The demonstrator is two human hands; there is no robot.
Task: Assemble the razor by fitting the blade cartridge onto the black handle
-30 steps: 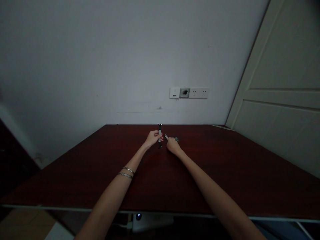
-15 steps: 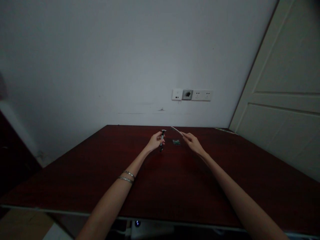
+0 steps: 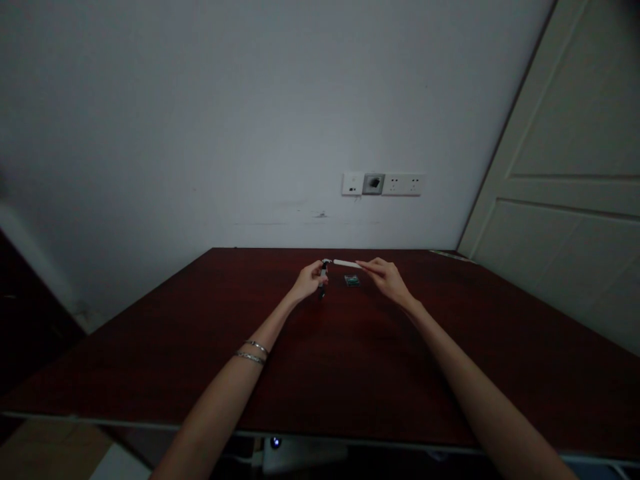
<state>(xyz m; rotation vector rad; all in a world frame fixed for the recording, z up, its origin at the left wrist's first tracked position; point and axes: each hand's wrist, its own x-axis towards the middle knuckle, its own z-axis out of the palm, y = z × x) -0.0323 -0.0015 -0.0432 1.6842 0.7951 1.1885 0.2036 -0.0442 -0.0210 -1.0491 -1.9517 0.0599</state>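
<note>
Head view: the left hand (image 3: 307, 283) is closed around a slim tool (image 3: 323, 272) with a pale handle, held above the far part of the dark red table (image 3: 320, 373). The tool's long axis stands nearly upright in view, its silvery crosswise head at the top and its dark end at the bottom. The right hand (image 3: 390, 281) pinches a white strip (image 3: 346, 264) by its right end; the strip lies almost level, its free tip pointing left, just beside the tool's head, though whether they touch is unclear. A small greenish packet (image 3: 352, 281) lies on the table between the hands, its contents too dim to read. Fingers hide part of the handle and the strip's gripped end; the forearms run out of frame at the bottom.
</note>
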